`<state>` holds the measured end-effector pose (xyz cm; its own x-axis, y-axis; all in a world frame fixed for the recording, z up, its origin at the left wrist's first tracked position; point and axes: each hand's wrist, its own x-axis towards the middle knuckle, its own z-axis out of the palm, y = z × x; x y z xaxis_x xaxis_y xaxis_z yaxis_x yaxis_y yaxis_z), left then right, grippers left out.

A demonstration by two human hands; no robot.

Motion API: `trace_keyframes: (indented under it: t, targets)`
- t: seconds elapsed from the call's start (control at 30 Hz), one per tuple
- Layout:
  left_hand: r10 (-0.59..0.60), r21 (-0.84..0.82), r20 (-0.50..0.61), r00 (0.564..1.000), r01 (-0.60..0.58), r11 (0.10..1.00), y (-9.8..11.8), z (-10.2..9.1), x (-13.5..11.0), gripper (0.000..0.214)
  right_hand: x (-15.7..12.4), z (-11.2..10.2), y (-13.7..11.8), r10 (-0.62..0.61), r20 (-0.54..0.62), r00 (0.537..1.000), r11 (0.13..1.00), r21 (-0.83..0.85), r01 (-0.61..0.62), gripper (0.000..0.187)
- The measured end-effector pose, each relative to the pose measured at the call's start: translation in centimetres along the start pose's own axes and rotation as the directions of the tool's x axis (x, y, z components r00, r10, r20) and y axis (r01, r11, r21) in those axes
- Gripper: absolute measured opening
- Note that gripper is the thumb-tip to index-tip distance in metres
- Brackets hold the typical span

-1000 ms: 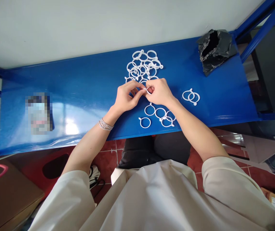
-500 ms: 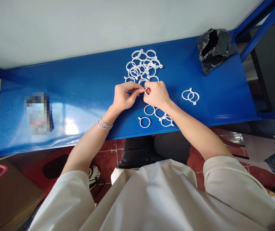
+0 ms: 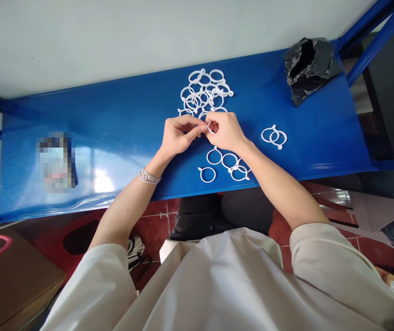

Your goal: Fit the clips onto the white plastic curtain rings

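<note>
A white plastic ring (image 3: 211, 128) is pinched between the fingertips of the left hand (image 3: 180, 135) and right hand (image 3: 225, 132), lying nearer the right; a heap of further rings (image 3: 204, 97) is seen at 12 o'clock.

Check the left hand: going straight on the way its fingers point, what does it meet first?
The left hand meets the white plastic ring at its fingertips first, seemingly already touching it. The right hand lies just beyond. Depth is hard to judge from this view.

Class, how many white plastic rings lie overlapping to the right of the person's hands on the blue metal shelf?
2: a white plastic ring overlapping a second on the blue metal shelf, beside the right hand; neither looks hidden.
</note>
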<state>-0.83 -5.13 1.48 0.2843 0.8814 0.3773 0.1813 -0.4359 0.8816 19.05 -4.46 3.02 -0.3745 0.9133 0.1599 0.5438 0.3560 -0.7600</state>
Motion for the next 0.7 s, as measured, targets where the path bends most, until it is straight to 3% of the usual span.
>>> trace_keyframes:
  t: [0.17,0.27,0.37,0.47,0.7]
  targets:
    - [0.013,0.043,0.008,1.0,-0.013,0.999,0.0,0.2,-0.2,0.039,0.3,-0.4,0.9,0.025,-0.094,0.995,0.996,0.087,-0.017,0.02]
    - [0.035,0.08,0.137,0.99,-0.046,0.996,0.4,0.3,-0.4,0.036,0.5,-0.7,1.6,0.04,-0.158,0.987,0.989,0.145,-0.017,0.03]
    - [0.1,0.158,0.313,0.945,-0.156,0.975,0.9,0.3,-0.5,0.031,0.6,-0.6,2.0,0.057,-0.196,0.979,0.987,0.16,-0.026,0.043]
    - [0.125,0.246,0.414,0.902,-0.243,0.938,1.3,0.3,-0.4,0.022,0.7,-0.4,2.2,0.061,-0.231,0.971,0.994,0.107,-0.037,0.054]
    - [0.115,0.239,0.394,0.912,-0.222,0.945,1.5,0.0,-0.4,0.018,0.8,-0.2,2.2,0.017,-0.271,0.962,1.0,0.012,-0.014,0.059]
